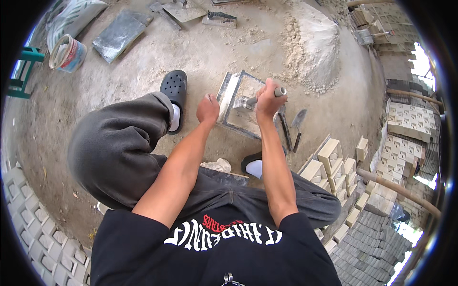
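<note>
Dusty pale-brown earth floor [129, 78] carries a whitish powdery heap [317, 52] at far right and, nearer, a dark-rimmed rectangular frame [238, 128] of sandy fill. Over it, a grey metal tool with tubular handle [250, 101] runs through the clenched right hand [269, 102], head leftward, handle end rightward. Left hand [207, 109], curled, sits beside the frame's left edge; I cannot tell whether it holds anything.

Mould frame [238, 129]: dull metal look, dusty. Right of frame: trowel [299, 119], smooth metal blade. Beyond frame, rightward: powder pile [320, 55], matt, rough. Left of frame: clog [173, 87], matt plastic.
</note>
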Available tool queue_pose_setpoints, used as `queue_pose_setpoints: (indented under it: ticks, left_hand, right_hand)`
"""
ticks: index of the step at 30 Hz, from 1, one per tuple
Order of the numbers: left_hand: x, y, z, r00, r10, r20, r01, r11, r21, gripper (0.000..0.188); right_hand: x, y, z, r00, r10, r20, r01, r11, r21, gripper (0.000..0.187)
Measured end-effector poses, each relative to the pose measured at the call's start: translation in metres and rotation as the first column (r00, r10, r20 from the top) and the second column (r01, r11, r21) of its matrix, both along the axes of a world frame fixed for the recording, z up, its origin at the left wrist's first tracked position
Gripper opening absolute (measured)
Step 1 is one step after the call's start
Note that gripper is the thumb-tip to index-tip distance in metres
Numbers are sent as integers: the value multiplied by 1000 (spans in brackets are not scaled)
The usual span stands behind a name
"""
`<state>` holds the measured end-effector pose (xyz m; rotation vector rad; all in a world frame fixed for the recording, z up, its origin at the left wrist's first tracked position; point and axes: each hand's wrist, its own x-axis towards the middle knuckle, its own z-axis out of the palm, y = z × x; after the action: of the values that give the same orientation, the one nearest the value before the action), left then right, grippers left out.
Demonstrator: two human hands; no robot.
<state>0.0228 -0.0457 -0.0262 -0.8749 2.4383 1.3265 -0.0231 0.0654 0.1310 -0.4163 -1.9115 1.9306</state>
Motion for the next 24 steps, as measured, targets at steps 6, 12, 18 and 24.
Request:
queue_pose_setpoints:
  ticks: [6,12,18,24]
  left_hand:
    - [4,4,-6,1000,-2,-16,2,1000,-2,39]
    - [-2,4,-5,997,-82,-16,81,996,-25,40]
    - [3,7,0,994,-94,-49,93,995,-37,39]
    - [2,12,-4,992,-111,-60,108,992,-58,39]
  right_hand:
    - [-4,13,-10,995,77,-62,-73,995,70,37]
    - [0,26,2,998,8,-60,-12,997,-70,38]
    - [15,49,11,998,-17,-64,13,998,-66,38]
    - [17,71,-5,999,51,-4,-51,989,-136,38]
